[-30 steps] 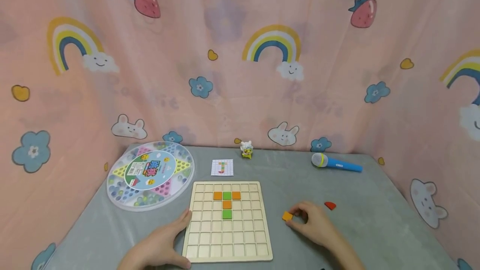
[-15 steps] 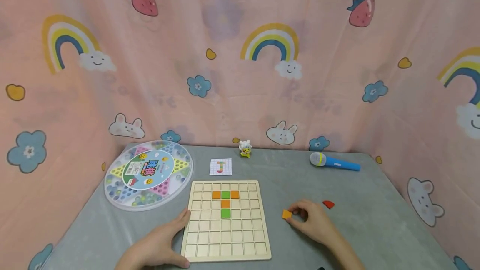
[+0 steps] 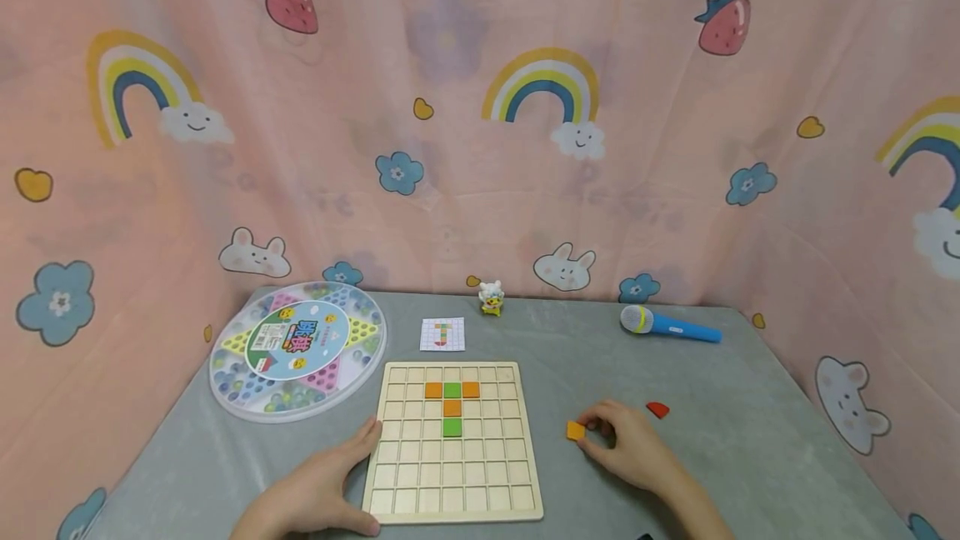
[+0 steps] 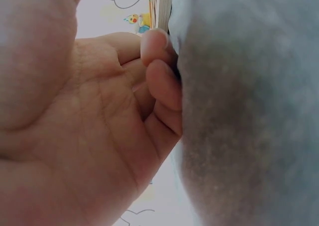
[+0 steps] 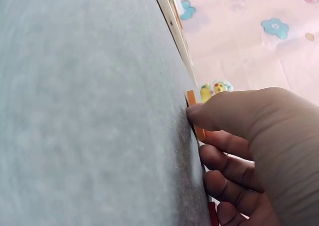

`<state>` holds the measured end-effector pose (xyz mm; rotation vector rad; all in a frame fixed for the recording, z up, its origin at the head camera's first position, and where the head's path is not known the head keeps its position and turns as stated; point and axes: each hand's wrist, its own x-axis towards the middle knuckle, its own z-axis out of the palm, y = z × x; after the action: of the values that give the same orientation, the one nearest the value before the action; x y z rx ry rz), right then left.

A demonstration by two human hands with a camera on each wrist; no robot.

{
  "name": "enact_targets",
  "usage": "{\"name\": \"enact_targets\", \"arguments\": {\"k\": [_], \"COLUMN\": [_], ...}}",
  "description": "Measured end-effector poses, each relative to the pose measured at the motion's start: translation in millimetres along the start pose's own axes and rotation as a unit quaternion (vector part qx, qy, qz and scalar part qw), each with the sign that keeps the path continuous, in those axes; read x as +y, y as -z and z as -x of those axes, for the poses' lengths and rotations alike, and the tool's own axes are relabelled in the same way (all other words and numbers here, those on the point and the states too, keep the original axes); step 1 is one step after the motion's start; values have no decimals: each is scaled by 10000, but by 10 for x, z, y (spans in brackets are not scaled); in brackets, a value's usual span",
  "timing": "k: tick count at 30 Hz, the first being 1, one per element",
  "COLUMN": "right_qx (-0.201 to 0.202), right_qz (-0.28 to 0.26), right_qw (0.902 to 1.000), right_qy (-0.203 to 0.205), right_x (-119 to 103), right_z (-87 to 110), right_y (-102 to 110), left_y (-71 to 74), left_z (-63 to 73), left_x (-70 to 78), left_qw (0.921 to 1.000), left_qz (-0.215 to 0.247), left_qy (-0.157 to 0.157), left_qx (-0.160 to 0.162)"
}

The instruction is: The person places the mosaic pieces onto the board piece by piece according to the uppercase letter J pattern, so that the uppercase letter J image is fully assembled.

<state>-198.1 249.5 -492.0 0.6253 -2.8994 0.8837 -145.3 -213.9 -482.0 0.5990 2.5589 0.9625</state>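
My right hand [image 3: 630, 444] pinches a small orange square tile [image 3: 575, 431] between thumb and fingers, low over the tabletop to the right of the wooden grid board [image 3: 420, 500]. In the right wrist view the thumb lies on the face of this orange tile [image 5: 200, 132]. My left hand [image 3: 315, 477] rests against the board's left edge, its thumb at the near corner and its fingertips further up. Orange and green square tiles form a T shape in the board's upper cells. Just beyond my right hand lies a red quarter-round piece [image 3: 657, 410].
A patterned card [image 3: 442, 334] lies behind the board, with a small figurine [image 3: 491, 298] near it. At the left is a round Chinese checkers set [image 3: 300, 352]; at the back right, a blue toy microphone [image 3: 671, 324]. A printed curtain [image 3: 465, 215] hangs behind the table.
The head view has shifted slightly. Both hands stay nearly in place, and the pinched orange tile appears turned a little.
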Motion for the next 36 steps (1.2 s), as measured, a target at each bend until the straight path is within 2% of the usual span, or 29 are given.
{"name": "enact_targets", "arguments": {"k": [7,10,18,23,27,36], "right_qx": [-16,46,301,402,429,498], "right_qz": [-403,-460,-486,-475,-417,-475], "right_qw": [9981,9975,9979,9981,9981,9975], "right_qy": [-473,-531,-320,-43,129,162], "right_x": [-63,-112,-257,-335,-398,-625], "right_z": [-27,-48,-149,-198,-236,-397], "right_y": [67,111,226,260,236,97], "left_y": [-8,-19,-16,-17,-17,-5], "left_z": [-17,-19,-14,-15,-8,-6], "left_x": [-3,-10,-11,-20,-3,31], "left_qw": [10000,9999,10000,10000,9999,10000], "left_qz": [50,78,31,38,37,-23], "left_qy": [77,88,49,73,77,60], "left_qx": [21,34,50,54,54,63]}}
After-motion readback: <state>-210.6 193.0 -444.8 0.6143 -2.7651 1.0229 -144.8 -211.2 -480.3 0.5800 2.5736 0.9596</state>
